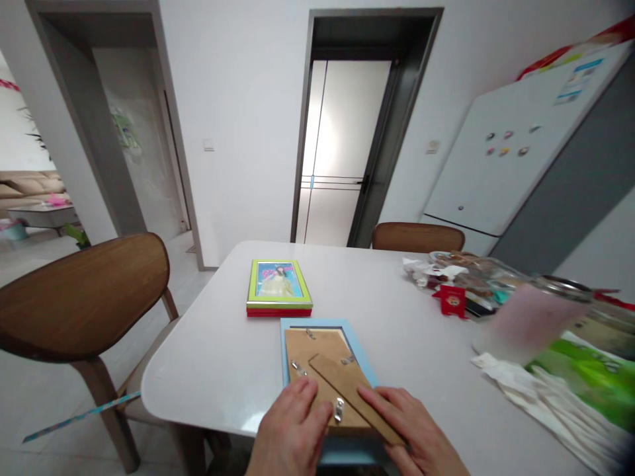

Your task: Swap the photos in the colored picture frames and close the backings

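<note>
A light-blue picture frame lies face down near the front of the table. Its brown backing board sits slightly askew over the opening, leaving a strip of the opening exposed at the top and right. Metal clips and a slanting stand leg show on the board. My left hand is closed on the board's near left part, fingers pressed on top beside a clip. My right hand grips the near right edge at the stand leg, fingers above and thumb below.
Farther back lie a green picture frame with a princess picture and a red one under it. At right stand a pink container, white gloves, a green packet and bagged items. Wooden chairs flank the white table.
</note>
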{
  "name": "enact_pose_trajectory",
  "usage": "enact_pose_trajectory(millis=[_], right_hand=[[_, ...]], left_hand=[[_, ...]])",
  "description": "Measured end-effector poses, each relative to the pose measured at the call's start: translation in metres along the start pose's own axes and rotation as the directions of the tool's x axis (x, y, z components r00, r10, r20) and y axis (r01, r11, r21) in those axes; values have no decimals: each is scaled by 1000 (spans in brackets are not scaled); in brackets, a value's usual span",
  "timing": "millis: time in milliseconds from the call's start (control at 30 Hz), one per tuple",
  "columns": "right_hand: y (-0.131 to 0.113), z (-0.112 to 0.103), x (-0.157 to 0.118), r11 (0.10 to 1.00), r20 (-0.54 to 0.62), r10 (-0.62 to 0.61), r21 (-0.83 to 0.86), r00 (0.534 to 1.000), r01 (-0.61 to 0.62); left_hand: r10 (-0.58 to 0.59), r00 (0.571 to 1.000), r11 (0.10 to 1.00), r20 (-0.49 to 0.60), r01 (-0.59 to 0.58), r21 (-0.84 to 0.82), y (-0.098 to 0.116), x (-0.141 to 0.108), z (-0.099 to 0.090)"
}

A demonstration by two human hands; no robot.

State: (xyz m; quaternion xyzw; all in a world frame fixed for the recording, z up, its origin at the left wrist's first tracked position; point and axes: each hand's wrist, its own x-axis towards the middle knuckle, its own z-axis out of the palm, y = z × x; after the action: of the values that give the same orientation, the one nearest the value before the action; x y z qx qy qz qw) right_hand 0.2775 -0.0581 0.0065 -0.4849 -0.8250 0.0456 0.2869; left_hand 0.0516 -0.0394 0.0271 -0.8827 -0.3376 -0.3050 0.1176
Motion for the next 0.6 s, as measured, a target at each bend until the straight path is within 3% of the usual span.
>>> enact_pose_trajectory(millis=[133,233,600], right_hand=[[20,-4,-11,998,61,55,-44,997,-53],[20,-1,-6,997,99,51,-55,994,-45],[5,5,7,998,143,-13,-64,990,23]], left_hand=[[-17,996,999,93,20,-27,11,3,29],[-33,991,999,128,34,-5,8,-3,37],[-19,984,985,175,49,-166,-10,-27,18]])
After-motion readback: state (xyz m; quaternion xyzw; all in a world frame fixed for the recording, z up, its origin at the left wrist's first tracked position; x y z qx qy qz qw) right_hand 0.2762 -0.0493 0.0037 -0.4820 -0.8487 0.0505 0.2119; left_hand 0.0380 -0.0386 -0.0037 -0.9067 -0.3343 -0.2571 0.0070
